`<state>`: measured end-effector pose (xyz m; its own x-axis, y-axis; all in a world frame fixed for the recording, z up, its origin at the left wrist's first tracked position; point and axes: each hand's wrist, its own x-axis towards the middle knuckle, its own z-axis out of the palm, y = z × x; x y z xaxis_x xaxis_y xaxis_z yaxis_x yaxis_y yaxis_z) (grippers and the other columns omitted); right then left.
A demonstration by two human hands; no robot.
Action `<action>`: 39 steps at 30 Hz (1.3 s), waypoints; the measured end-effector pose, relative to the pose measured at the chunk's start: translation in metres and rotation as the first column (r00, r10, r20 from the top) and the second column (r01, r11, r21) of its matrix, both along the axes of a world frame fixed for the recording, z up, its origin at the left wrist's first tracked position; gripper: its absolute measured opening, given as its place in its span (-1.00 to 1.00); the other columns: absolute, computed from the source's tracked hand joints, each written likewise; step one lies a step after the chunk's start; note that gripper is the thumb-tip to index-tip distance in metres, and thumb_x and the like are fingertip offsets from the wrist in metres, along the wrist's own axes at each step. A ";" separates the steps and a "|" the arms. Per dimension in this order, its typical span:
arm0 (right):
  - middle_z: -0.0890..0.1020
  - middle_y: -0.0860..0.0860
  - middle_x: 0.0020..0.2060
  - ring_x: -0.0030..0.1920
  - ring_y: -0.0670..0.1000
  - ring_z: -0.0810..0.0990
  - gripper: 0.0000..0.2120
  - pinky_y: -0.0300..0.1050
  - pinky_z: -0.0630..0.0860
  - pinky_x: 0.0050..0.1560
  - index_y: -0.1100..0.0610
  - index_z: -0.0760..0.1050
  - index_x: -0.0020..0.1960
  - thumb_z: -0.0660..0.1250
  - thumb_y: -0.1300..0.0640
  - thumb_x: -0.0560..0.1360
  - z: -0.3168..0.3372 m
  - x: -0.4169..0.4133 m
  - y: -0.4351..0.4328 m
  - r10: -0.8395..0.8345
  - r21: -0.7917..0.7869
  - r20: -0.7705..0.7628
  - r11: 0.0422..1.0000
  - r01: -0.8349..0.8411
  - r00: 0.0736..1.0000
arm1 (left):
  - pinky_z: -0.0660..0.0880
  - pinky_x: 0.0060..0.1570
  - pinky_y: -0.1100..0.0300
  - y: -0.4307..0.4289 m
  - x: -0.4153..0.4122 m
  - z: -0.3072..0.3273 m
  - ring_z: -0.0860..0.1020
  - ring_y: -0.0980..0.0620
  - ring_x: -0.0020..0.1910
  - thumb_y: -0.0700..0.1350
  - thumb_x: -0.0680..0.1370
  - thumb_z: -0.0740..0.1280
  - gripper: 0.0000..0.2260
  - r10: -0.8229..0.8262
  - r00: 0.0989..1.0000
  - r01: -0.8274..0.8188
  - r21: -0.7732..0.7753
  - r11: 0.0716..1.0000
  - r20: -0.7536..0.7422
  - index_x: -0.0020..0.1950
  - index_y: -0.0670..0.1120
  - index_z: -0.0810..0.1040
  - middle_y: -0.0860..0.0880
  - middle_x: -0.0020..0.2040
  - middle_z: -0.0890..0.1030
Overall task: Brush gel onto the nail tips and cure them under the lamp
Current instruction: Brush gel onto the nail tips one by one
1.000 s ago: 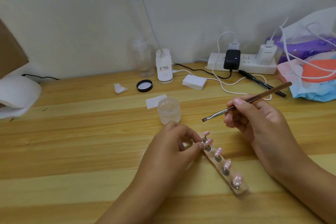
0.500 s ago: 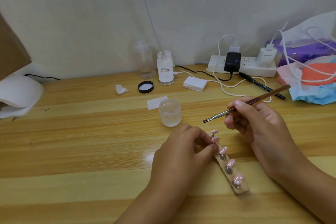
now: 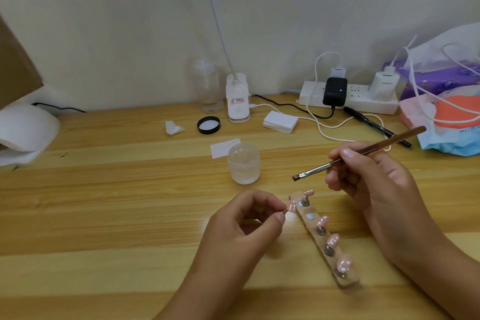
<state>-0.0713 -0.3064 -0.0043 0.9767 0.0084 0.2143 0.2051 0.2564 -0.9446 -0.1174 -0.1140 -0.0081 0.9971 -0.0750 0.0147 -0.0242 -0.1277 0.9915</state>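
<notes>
Far out to the left of the left hand (image 3: 249, 221) sits the white domed lamp (image 3: 23, 130), well apart from the work. Just beyond that hand stands the open gel jar (image 3: 243, 163). The left hand's thumb and forefinger pinch the small stem of one nail tip (image 3: 290, 208), lifted off the holder strip (image 3: 349, 282) and held just beside its far end. Four other tips stand on the strip, which lies between the hands.

The right hand (image 3: 376, 189) grips the brush (image 3: 363, 150) like a pen, its fingers curled round the handle.

The pinch is small and close to the tip, so I judge the stem could slip or twist under the brush, or wet gel could smear onto the fingertips. A careless reach could also knock the jar.

The brush's long axis slants from beyond the right hand down toward the left, bristles pointing at the jar side. The strip runs from the left fingertips back toward the right wrist.
</notes>
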 end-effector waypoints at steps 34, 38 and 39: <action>0.60 -0.01 -0.30 -0.39 -0.01 0.55 -0.80 -0.24 0.53 -0.27 0.02 0.59 -0.24 0.25 0.20 0.47 0.004 -0.007 0.006 0.067 -0.114 0.118 0.992 -0.053 0.991 | 0.45 -0.26 0.38 -0.001 -0.002 0.002 0.51 0.18 -0.31 -0.06 0.45 0.49 -0.93 -0.068 0.997 0.068 -0.035 0.997 0.022 -0.19 0.12 0.66 0.11 -0.24 0.63; 0.59 0.00 -0.31 -0.38 -0.01 0.56 -0.81 -0.23 0.53 -0.25 0.00 0.60 -0.23 0.26 0.18 0.47 0.004 -0.008 0.006 0.053 -0.133 0.129 0.990 -0.035 0.990 | 0.44 -0.27 0.38 0.000 -0.002 0.003 0.50 0.16 -0.30 -0.09 0.46 0.46 -0.92 -0.086 0.996 0.087 -0.035 0.996 0.024 -0.19 0.10 0.65 0.10 -0.24 0.62; 0.59 0.01 -0.32 -0.37 -0.01 0.56 -0.82 -0.23 0.53 -0.24 0.01 0.61 -0.22 0.27 0.17 0.47 0.004 -0.008 0.006 0.050 -0.143 0.134 0.989 -0.031 0.990 | 0.44 -0.26 0.38 0.000 -0.002 0.002 0.50 0.16 -0.30 -0.09 0.46 0.45 -0.93 -0.090 0.996 0.091 -0.041 0.995 0.027 -0.18 0.09 0.66 0.09 -0.23 0.62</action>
